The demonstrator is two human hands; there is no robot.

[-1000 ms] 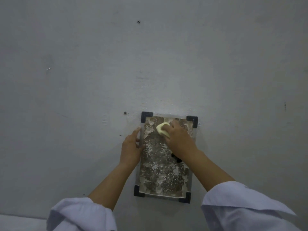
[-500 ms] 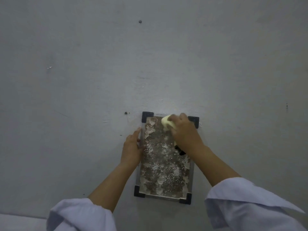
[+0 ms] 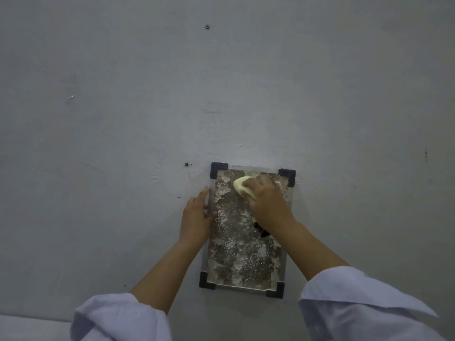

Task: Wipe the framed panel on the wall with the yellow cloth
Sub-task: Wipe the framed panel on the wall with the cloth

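Firmly, right hand (image 3: 267,203) around yellow cloth (image 3: 242,187)

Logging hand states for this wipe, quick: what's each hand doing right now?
Left hand: open, fingers straight, steadying the framed panel's left edge.
Right hand: holds the yellow cloth against the panel's upper part.

Mottled framed panel (image 3: 242,242), yellow cloth (image 3: 242,187) upper part
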